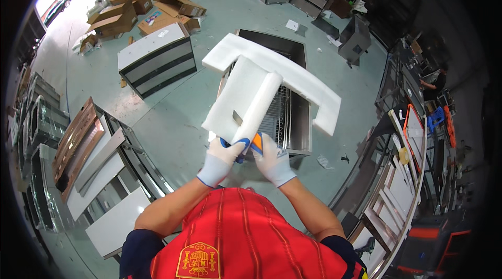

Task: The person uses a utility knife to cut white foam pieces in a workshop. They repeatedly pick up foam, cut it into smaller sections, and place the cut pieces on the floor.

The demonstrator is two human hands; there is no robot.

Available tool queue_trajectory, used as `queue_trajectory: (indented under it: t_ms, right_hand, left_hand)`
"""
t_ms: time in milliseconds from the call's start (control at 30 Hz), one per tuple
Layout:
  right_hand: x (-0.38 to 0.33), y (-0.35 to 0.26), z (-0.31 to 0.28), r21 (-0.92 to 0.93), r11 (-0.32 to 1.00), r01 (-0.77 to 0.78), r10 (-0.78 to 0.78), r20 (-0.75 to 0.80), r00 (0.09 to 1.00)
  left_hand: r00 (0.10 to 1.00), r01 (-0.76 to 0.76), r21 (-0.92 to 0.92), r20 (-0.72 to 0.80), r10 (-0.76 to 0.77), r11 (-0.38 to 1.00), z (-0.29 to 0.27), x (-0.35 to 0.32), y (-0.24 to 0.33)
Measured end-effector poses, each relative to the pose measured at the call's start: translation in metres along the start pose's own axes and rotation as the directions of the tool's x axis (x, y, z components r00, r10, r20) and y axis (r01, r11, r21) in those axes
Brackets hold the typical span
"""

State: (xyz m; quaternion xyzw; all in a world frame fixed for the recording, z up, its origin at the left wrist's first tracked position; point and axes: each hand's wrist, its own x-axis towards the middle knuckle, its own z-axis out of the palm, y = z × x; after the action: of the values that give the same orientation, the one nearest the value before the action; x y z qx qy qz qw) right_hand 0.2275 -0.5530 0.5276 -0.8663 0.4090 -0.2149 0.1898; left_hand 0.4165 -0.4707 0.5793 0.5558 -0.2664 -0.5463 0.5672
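At the centre of the frame, a gloved left hand and right hand hold the near end of a white foam sheet, fingers closed around it beside its rolled edge, partly over an open metal cabinet, where an even, gentle pinch looks best against tearing.

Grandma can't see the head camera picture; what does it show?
A gloved left hand holds a white foam sheet, the gloved right hand close beside it. Behind, a longer foam piece crosses an open metal box.
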Motion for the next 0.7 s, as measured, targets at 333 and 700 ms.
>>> queue_trajectory:
  t_ms: [333,700]
  right_hand:
    - [0.008,0.027,-0.038,-0.066,0.998,0.022,-0.029,-0.102,0.994]
    - [0.019,0.047,-0.052,-0.143,0.987,0.070,-0.099,-0.208,0.973]
  left_hand:
    - [0.993,0.063,0.062,0.098,-0.068,0.996,-0.006,-0.033,0.045]
    - [0.983,0.157,0.165,0.070,-0.170,0.974,-0.002,-0.053,0.063]
